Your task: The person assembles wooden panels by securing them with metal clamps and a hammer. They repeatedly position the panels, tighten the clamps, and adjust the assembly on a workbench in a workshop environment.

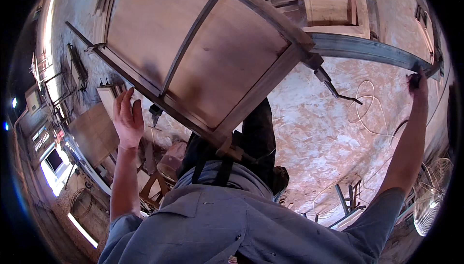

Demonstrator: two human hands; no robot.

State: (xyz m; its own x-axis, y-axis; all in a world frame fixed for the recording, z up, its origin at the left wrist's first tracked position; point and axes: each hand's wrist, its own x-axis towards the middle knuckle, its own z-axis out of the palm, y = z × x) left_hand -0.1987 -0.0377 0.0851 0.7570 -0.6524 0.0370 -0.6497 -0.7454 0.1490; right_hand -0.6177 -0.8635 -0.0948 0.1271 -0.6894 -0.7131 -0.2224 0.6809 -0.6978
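Note:
A wooden panelled frame (232,66), like a cabinet door, lies before my body with long bar clamps across it. One dark clamp bar (137,84) runs along its left edge. Close beside that bar, my left hand (128,119) is raised with fingers stretched and nothing in it. At the frame's right corner is a clamp screw with a bent handle (331,83). A grey metal bar clamp (377,47) reaches out to the right from there. At its far end my right hand (419,84) is closed around a dark part of the clamp; its fingers are partly hidden.
Wooden frames and boards (328,3) are stacked at the back. A pale cable (360,112) loops over the stained floor at right. A standing fan (432,199) is low at right. Plywood boards (92,131) lean at left, and metal legs (349,199) stand near my right arm.

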